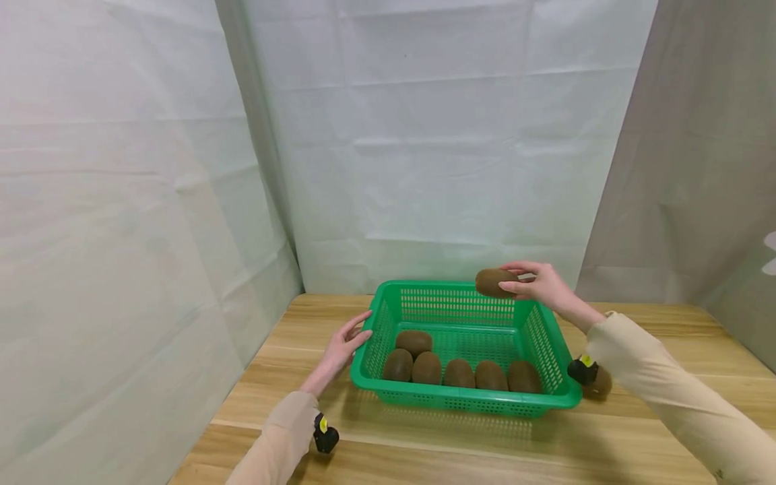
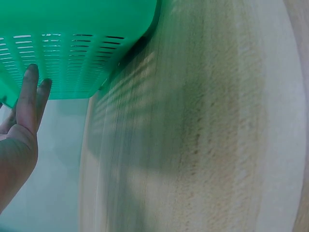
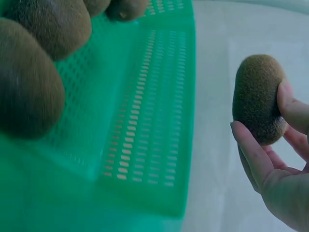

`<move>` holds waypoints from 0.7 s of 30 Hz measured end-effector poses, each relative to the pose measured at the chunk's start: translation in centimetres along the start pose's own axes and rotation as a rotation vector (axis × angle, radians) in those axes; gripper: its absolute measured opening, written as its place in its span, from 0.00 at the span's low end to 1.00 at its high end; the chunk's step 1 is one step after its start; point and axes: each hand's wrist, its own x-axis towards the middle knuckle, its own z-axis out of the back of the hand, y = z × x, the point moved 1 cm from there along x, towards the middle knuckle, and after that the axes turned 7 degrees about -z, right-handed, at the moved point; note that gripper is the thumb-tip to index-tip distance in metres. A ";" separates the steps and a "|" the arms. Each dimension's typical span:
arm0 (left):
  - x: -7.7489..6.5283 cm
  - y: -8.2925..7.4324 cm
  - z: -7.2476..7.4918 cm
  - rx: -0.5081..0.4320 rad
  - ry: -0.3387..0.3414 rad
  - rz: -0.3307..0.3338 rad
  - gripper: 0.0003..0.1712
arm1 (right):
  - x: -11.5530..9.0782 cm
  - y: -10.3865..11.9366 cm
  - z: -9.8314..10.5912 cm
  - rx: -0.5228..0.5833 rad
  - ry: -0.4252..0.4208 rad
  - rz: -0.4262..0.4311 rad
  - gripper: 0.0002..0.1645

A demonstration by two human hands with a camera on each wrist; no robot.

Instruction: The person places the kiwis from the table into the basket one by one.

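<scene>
My right hand (image 1: 542, 286) pinches a brown fuzzy kiwi (image 1: 496, 283) between thumb and fingers, above the back right corner of a green plastic basket (image 1: 467, 397). In the right wrist view that kiwi (image 3: 259, 99) stands out beyond the basket rim (image 3: 189, 121). On the left side, my left hand (image 1: 342, 347) touches the basket's outer edge with extended fingers. Seen from the left wrist, those fingers (image 2: 30, 96) lie against the slotted outer wall (image 2: 72, 58). Several kiwis (image 1: 459, 372) lie in the basket, mostly lined up along its front wall.
Another kiwi (image 1: 599, 385) lies on the wooden table (image 1: 424, 458) to the right of the basket, partly hidden by the right wrist's black camera (image 1: 583, 370). White cloth (image 1: 436, 135) hangs behind the table and along its left side; a greyer sheet (image 1: 685, 168) hangs at right.
</scene>
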 end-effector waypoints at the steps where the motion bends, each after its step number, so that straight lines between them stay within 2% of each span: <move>1: -0.1 -0.3 -0.1 0.003 0.005 0.001 0.29 | 0.2 0.0 -0.4 0.002 0.016 -0.013 0.31; 6: -0.2 -0.7 -0.3 0.006 0.009 0.013 0.28 | 1.3 -0.2 -2.5 -0.020 0.078 -0.058 0.29; 13: -0.3 -0.8 -0.3 0.031 0.010 0.006 0.28 | 2.3 -1.3 -4.8 0.012 0.180 -0.094 0.28; 17: -0.3 -0.9 -0.3 0.038 0.020 0.006 0.29 | 2.4 -1.8 -6.2 0.006 0.230 -0.100 0.27; 21: -0.2 -0.8 -0.3 0.033 0.020 0.005 0.28 | 2.7 -2.4 -7.2 -0.040 0.241 -0.085 0.26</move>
